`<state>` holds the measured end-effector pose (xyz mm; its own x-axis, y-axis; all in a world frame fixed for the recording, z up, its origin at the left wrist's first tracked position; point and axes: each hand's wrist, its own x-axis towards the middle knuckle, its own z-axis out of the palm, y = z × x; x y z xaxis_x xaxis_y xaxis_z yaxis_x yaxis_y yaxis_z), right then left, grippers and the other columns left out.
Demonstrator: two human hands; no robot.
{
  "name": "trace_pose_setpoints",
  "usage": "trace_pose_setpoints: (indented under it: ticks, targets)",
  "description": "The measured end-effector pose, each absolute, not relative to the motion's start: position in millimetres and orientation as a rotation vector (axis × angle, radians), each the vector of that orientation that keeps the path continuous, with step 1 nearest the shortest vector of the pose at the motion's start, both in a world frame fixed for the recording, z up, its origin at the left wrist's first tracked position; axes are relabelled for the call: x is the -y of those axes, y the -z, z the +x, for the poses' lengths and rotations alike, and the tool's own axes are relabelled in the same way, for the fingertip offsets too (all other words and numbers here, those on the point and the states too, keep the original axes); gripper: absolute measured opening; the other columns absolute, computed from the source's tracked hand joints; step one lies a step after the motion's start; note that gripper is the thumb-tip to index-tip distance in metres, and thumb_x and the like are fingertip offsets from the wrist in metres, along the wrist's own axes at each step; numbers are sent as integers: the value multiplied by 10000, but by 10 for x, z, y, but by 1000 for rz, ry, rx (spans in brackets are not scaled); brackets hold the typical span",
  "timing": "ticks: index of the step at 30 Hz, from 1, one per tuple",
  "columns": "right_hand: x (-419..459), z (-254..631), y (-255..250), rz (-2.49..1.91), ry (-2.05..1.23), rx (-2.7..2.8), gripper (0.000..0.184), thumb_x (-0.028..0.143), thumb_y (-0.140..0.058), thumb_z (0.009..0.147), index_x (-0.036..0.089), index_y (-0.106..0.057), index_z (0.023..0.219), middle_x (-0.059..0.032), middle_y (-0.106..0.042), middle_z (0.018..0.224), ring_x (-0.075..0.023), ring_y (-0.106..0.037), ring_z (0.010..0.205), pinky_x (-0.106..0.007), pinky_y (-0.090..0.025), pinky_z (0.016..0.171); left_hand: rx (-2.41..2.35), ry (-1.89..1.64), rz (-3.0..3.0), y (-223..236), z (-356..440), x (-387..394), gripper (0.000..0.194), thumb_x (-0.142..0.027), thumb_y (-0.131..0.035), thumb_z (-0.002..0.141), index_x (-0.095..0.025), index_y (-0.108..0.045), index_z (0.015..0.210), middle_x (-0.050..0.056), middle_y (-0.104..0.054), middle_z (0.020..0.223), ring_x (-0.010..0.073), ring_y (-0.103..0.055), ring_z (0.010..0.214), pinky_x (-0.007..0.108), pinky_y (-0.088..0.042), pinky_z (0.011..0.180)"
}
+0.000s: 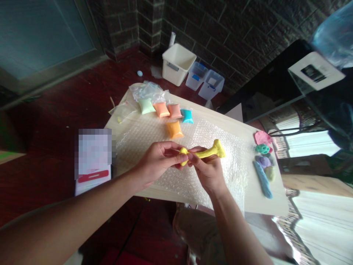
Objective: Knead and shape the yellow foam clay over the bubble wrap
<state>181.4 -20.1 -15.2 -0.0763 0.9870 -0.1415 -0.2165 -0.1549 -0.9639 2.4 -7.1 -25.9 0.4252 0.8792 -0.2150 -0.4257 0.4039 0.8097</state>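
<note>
A piece of yellow modelling clay [209, 152], drawn out long with a wider lump at each end, is held above the table between both hands. My left hand [157, 158] pinches its left end between thumb and fingers. My right hand [208, 169] grips the narrow middle, its thumb near the left lump, while the flared right end sticks out past the fingers. Beneath the hands lies a sheet of bubble wrap [231, 176]. Just beyond them sits an orange clay packet [174, 129]. Some fingertips are hidden behind the clay.
Farther back are a green packet [146, 106], two peach ones [161, 109], a blue one [187, 116] and clear plastic bags [150, 91]. Shaped clay pieces [263, 176] line the table's [278, 206] right side. Storage bins [176, 66] stand on the floor behind.
</note>
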Motion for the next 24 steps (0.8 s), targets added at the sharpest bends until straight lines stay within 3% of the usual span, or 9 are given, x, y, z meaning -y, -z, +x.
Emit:
trace_pose_setpoints:
  ticks: [6, 18, 24]
  targets:
    - [188, 1798, 87, -1087, -1502, 834, 193, 341, -923, 744, 272, -827, 895, 23, -733, 687, -125, -630, 595, -267, -533, 582, -637, -898, 641, 214, 27, 62, 271, -302, -869, 847, -155, -808, 1066, 73, -808, 938, 161, -747, 833, 267, -586, 750]
    - [193, 1774, 111, -1154, -1412, 980, 216, 378, -906, 764, 251, -789, 894, 12, -729, 690, -143, -622, 565, -313, -536, 593, -623, -882, 588, 206, 48, 84, 244, -313, -882, 836, -146, -807, 998, 60, -790, 909, 133, -725, 787, 259, -589, 753]
    - [202, 1797, 137, -1162, -1353, 983, 178, 379, -896, 788, 288, -831, 926, 16, -695, 753, -130, -576, 634, -298, -505, 613, -673, -836, 588, 189, 46, 77, 398, -298, -921, 789, -139, -744, 1108, 97, -815, 924, 150, -742, 749, 275, -586, 719]
